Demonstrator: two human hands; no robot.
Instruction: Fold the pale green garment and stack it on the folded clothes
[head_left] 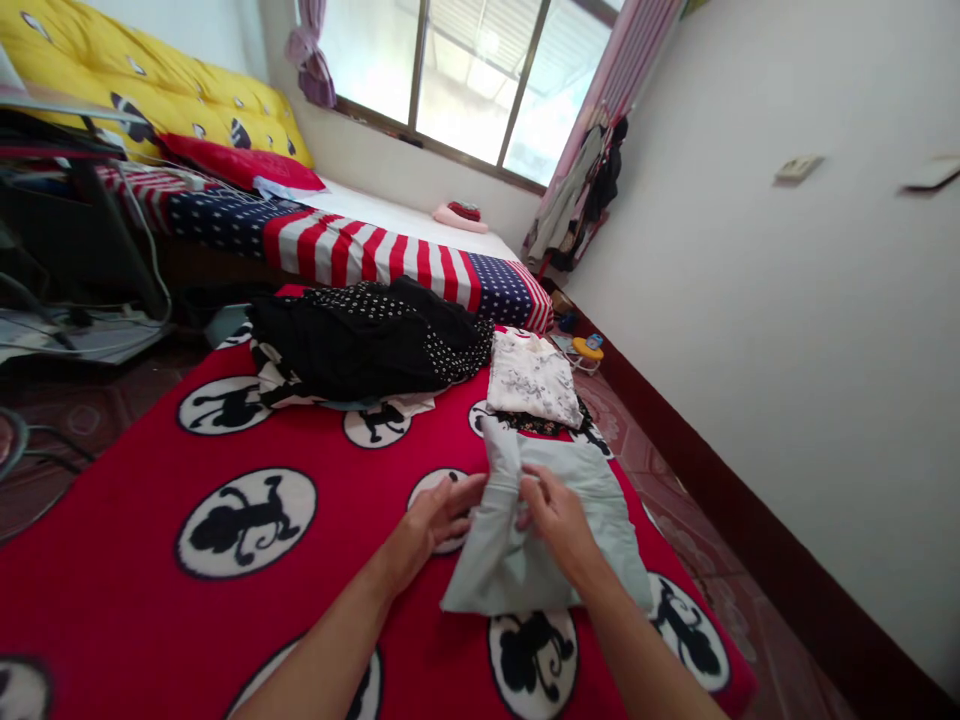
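The red blanket (150, 610) bears the pale garment (604, 515), beneath the curled right hand (559, 518), whose grip I cannot tell, and just beside the open left hand (433, 515). Folding seems in hand; the turned-in side likely needs smoothing.

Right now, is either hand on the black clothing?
No: left hand and right hand are at the pale garment; the black clothing lies farther back.

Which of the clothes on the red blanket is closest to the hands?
The pale grey-green garment, where the left hand and right hand are; the white patterned garment and black clothes pile lie farther away.
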